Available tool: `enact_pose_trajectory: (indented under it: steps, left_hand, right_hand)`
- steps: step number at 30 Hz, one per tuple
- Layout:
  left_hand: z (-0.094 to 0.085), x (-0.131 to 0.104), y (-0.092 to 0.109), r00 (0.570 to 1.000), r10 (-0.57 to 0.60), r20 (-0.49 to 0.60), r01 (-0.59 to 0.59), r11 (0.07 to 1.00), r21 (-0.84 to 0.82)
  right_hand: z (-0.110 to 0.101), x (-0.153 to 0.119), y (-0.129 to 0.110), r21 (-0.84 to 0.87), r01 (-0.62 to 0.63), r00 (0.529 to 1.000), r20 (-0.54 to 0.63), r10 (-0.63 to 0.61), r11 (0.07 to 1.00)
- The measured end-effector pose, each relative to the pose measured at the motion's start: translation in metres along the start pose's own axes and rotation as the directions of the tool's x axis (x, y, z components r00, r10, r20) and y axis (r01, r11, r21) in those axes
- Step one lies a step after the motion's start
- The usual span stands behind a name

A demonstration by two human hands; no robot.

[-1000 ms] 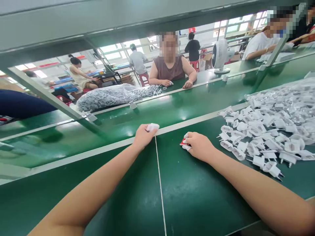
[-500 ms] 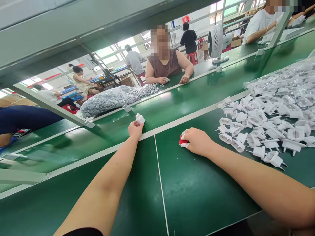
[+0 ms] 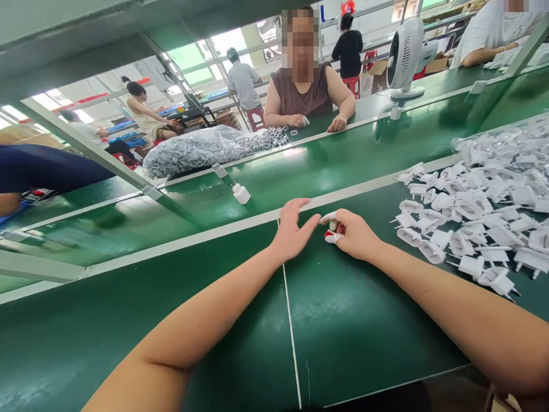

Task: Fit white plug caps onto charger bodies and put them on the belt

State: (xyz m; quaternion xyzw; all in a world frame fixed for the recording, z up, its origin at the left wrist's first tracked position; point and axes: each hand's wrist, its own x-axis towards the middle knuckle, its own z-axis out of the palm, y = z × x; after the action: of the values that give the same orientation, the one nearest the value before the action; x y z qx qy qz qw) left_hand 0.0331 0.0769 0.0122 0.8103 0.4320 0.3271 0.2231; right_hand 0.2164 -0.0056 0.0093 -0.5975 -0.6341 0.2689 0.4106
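My left hand (image 3: pixel 292 232) is above the green table near the belt's pale rail, thumb and fingers apart, with nothing in it. Close to its fingertips is my right hand (image 3: pixel 354 234), with white covers on its fingertips. Its thumb and fingers curl round a small red piece (image 3: pixel 329 233), mostly hidden by the fingers. On the green belt beyond the rail lies a white plug adapter (image 3: pixel 241 193), its pins pointing up and left. To the right of my right hand spreads a pile of white plug adapters (image 3: pixel 467 209).
A clear plastic bag (image 3: pixel 506 140) lies at the back of the adapter pile. Across the belt (image 3: pixel 360 151) a co-worker (image 3: pixel 309 94) sits beside a bag of small grey-white parts (image 3: pixel 193 151). A white fan (image 3: pixel 405 57) stands on the far table. A slanted metal post (image 3: pixel 86 143) rises at left.
My left hand has let go of the plug adapter on the belt and come back right toward my right hand. My right hand keeps the red piece. The view has shifted.
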Motion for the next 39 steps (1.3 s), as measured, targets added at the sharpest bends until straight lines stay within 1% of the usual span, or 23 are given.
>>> enact_pose_trajectory:
  steps: [1, 3, 5, 7, 9, 11, 13, 15, 18, 20, 23, 28, 39]
  left_hand:
    - [0.007, -0.007, 0.007, 0.994, 0.087, 0.059, -0.084, 0.995, -0.054]
    - [0.018, -0.014, 0.015, 0.966, 0.213, 0.146, -0.192, 0.971, -0.145]
    - [0.022, -0.017, 0.015, 0.94, 0.274, 0.203, -0.236, 0.952, -0.194]
    - [0.023, -0.017, 0.012, 0.928, 0.296, 0.226, -0.25, 0.945, -0.209]
    - [0.021, -0.018, 0.009, 0.928, 0.301, 0.218, -0.254, 0.942, -0.219]
    - [0.02, -0.019, 0.008, 0.938, 0.287, 0.196, -0.242, 0.944, -0.223]
    - [0.019, -0.02, 0.009, 0.949, 0.261, 0.179, -0.216, 0.947, -0.236]
    - [0.019, -0.02, 0.01, 0.955, 0.232, 0.185, -0.181, 0.949, -0.257]
    - [0.018, -0.019, 0.012, 0.956, 0.206, 0.209, -0.145, 0.951, -0.273]
    - [0.017, -0.019, 0.014, 0.954, 0.21, 0.213, -0.147, 0.95, -0.275]
    - [0.015, -0.02, 0.016, 0.953, 0.216, 0.214, -0.156, 0.951, -0.265]
    - [0.014, -0.021, 0.018, 0.951, 0.199, 0.235, -0.139, 0.958, -0.25]
    - [0.016, -0.02, 0.016, 0.949, 0.238, 0.207, -0.182, 0.949, -0.258]
  right_hand:
    - [0.0, 0.001, 0.002, 0.046, -0.045, 0.998, -0.03, 0.046, 0.998]
    - [-0.001, 0.003, 0.005, 0.137, -0.137, 0.986, -0.074, 0.148, 0.981]
    - [-0.005, 0.005, 0.006, 0.242, -0.203, 0.97, -0.079, 0.228, 0.949]
    - [-0.008, 0.005, 0.003, 0.306, -0.241, 0.959, -0.069, 0.274, 0.921]
    - [-0.01, 0.005, -0.001, 0.312, -0.266, 0.952, -0.063, 0.3, 0.912]
    - [-0.01, 0.004, -0.005, 0.314, -0.281, 0.946, -0.07, 0.317, 0.907]
    - [-0.01, 0.004, -0.008, 0.342, -0.279, 0.941, -0.088, 0.326, 0.898]
    - [-0.01, 0.003, -0.009, 0.339, -0.276, 0.943, -0.087, 0.322, 0.899]
    - [-0.009, 0.002, -0.008, 0.196, -0.268, 0.959, -0.037, 0.28, 0.943]
    - [-0.008, 0.0, -0.007, 0.083, -0.23, 0.973, -0.009, 0.231, 0.97]
    - [-0.006, -0.002, -0.005, 0.007, -0.189, 0.982, 0.007, 0.189, 0.982]
    - [-0.006, -0.001, -0.006, -0.017, -0.219, 0.976, 0.009, 0.219, 0.976]
    - [-0.008, 0.001, -0.005, -0.043, -0.238, 0.971, 0.024, 0.239, 0.97]
